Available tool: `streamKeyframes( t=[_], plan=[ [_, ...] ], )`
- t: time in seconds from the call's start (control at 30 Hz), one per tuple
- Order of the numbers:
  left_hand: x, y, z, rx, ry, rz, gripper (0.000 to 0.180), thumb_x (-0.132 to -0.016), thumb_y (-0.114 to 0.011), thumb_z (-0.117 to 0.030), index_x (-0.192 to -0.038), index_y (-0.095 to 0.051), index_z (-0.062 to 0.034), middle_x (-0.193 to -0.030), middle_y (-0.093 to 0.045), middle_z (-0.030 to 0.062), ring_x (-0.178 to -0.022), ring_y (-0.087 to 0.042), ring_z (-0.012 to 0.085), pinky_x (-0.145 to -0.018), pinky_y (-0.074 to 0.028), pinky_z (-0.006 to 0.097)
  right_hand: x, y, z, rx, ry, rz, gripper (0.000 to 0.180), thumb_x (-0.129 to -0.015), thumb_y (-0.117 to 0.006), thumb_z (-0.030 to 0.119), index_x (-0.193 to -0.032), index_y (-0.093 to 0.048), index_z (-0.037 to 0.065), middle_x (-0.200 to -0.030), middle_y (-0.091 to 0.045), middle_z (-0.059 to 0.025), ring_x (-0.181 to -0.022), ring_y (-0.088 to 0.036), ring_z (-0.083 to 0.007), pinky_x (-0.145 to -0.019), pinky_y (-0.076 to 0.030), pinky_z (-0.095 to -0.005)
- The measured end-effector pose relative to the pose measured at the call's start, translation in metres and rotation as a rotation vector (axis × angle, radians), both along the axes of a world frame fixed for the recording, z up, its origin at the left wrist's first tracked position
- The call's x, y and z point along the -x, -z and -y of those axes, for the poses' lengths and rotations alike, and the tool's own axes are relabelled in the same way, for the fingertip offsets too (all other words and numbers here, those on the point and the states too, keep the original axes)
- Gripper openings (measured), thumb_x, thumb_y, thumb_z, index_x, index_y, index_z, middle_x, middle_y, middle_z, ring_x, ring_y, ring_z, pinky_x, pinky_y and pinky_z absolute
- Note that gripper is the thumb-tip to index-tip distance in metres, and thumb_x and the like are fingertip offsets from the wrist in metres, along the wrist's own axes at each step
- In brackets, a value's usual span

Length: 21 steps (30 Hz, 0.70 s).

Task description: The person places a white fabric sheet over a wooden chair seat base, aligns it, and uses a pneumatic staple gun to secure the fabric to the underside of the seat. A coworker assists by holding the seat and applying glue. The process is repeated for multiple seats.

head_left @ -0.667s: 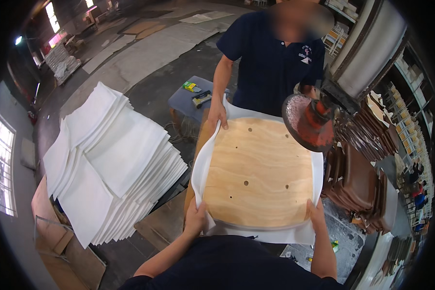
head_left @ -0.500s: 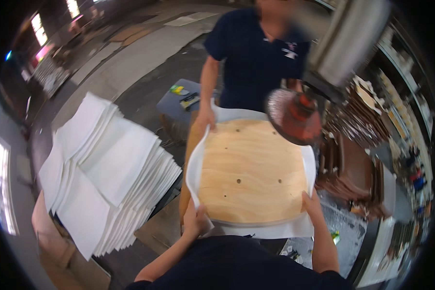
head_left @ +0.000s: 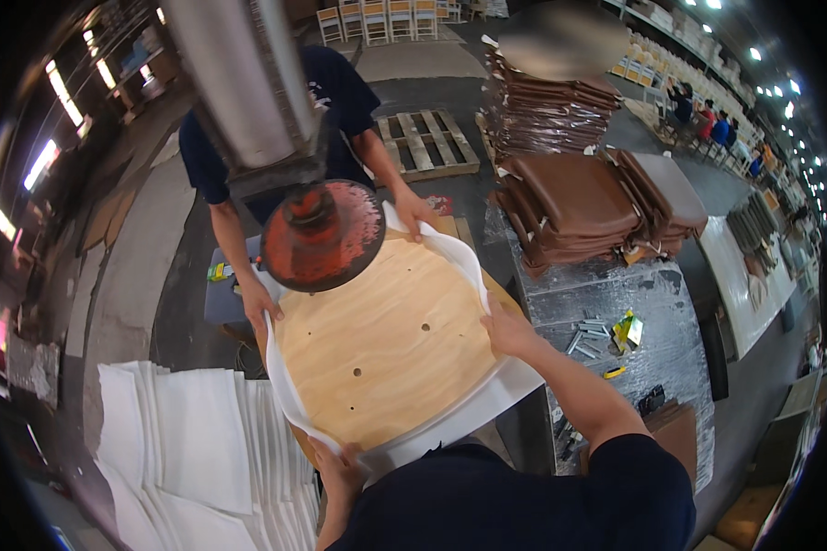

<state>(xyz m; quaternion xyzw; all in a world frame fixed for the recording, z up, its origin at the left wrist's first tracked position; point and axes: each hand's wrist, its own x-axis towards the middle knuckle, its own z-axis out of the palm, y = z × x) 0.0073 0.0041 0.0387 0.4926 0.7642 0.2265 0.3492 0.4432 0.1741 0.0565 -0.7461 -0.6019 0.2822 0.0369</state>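
A pale plywood panel (head_left: 386, 344) with several drilled holes lies on a white foam-like sheet (head_left: 432, 427), whose edges curl up around it. My left hand (head_left: 338, 470) is closed on the sheet's edge at the panel's near left corner. On the right side, my right hand (head_left: 513, 332) grips the turned-up edge, its fingers partly hidden. Across from me, a co-worker's hands (head_left: 259, 301) hold the same sheet at its far side. A round red-and-black press disc (head_left: 326, 237) hangs above the panel's far left part, below a grey metal column (head_left: 239, 83).
White sheets (head_left: 198, 441) are piled at the left. To the right, a plastic-covered table (head_left: 560, 298) bears brown padded seats (head_left: 570, 197), loose metal bolts (head_left: 586, 340), a yellow-green packet (head_left: 628, 332) and a yellow cutter (head_left: 614, 373). A wooden pallet (head_left: 427, 142) lies beyond the co-worker.
My view has swung to the right, so the press and co-worker appear further left. The co-worker's second hand now shows on the sheet. Both my hands still hold its edges.
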Motion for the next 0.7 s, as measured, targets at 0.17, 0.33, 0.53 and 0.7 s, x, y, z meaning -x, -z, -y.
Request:
streamKeyframes(
  t=[0.17,0.33,0.53,0.7],
  plan=[
    [0.009,0.002,0.004,-0.011,0.146,-0.2,0.123,-0.095,-0.083,-0.036,-0.169,-0.003,0.0183,-0.163,-0.039,0.0442,-0.149,-0.046,0.0565,-0.124,-0.043,0.053,0.006,-0.001,-0.002,0.023,-0.048,0.032,0.078,-0.116,-0.05,0.039,-0.176,-0.018,0.002,-0.146,-0.063,-0.0387,-0.129,-0.065,-0.0534,-0.109,-0.051,-0.0579],
    [0.007,0.0,-0.002,-0.045,0.203,-0.183,0.131,-0.088,-0.091,-0.037,-0.17,-0.005,0.0173,-0.164,-0.039,0.0434,-0.149,-0.046,0.0559,-0.123,-0.044,0.054,-0.03,0.005,-0.009,0.02,-0.186,-0.147,0.123,-0.098,-0.079,0.051,-0.177,-0.001,-0.003,-0.156,-0.054,-0.0404,-0.138,-0.061,-0.0525,-0.117,-0.05,-0.0509],
    [0.013,-0.007,-0.001,-0.033,0.128,-0.143,0.131,-0.08,-0.098,-0.038,-0.169,-0.019,0.0156,-0.155,-0.049,0.0434,-0.144,-0.052,0.0566,-0.119,-0.047,0.054,-0.036,0.003,-0.01,0.142,-0.298,-0.332,0.162,-0.074,-0.098,0.06,-0.174,0.008,-0.009,-0.156,-0.052,-0.0434,-0.146,-0.055,-0.0523,-0.122,-0.047,-0.0433],
    [0.008,-0.02,-0.007,0.064,0.148,-0.331,0.12,-0.08,-0.096,-0.039,-0.165,-0.031,0.0161,-0.154,-0.056,0.0385,-0.138,-0.061,0.0527,-0.114,-0.052,0.052,-0.021,-0.004,-0.014,0.168,-0.311,-0.069,0.159,-0.074,-0.098,0.06,-0.176,0.004,-0.006,-0.154,-0.052,-0.0461,-0.144,-0.057,-0.0529,-0.121,-0.048,-0.044]
  ],
)
